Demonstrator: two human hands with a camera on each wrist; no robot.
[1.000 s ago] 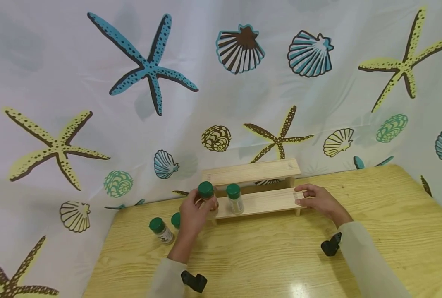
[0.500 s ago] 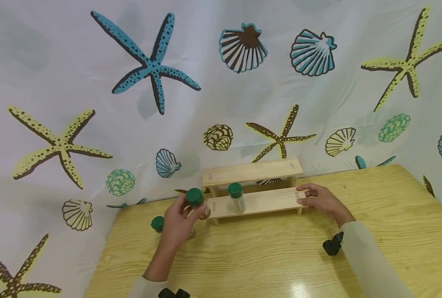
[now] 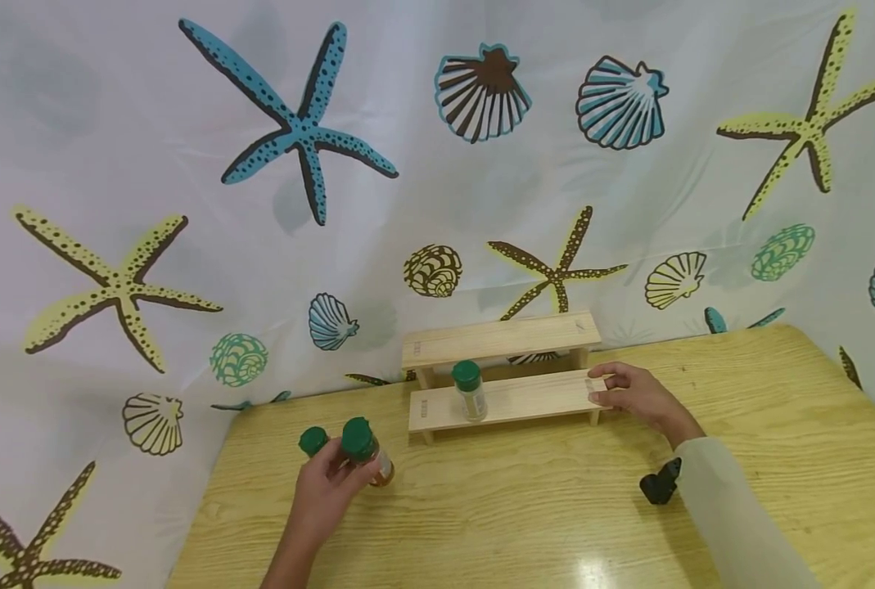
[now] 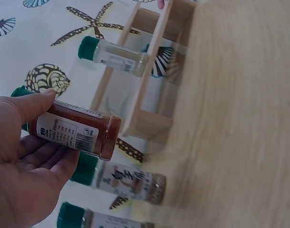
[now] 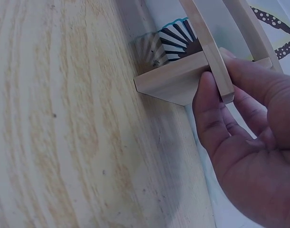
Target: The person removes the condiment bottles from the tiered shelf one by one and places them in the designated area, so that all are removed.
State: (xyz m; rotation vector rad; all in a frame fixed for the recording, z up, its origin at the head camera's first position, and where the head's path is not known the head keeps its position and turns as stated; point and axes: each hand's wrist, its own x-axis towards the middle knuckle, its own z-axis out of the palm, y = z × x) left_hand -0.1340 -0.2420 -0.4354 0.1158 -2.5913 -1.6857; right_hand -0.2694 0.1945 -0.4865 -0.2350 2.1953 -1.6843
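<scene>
My left hand point(image 3: 325, 491) grips a green-capped spice jar point(image 3: 359, 440) between thumb and fingers, tilted, left of a two-step wooden shelf point(image 3: 533, 395). Reddish-brown contents and a barcode label show on that jar in the left wrist view. At the shelf's right end, my right hand point(image 3: 634, 398) pinches the lower board between thumb and fingers, as the right wrist view also shows. A clear jar point(image 3: 471, 397) with a green cap stands on the lower board, left of its middle.
Two more green-capped jars, one with speckled contents point(image 4: 130, 183) and one cut off by the frame edge point(image 4: 71, 216), stand on the wooden table point(image 3: 511, 507) near my left hand. Behind the shelf hangs a cloth point(image 3: 437, 188) printed with starfish and shells.
My left hand has carried the reddish-brown jar from the shelf's left end leftward and toward me, over the table by the other jars. My right hand stays on the shelf end.
</scene>
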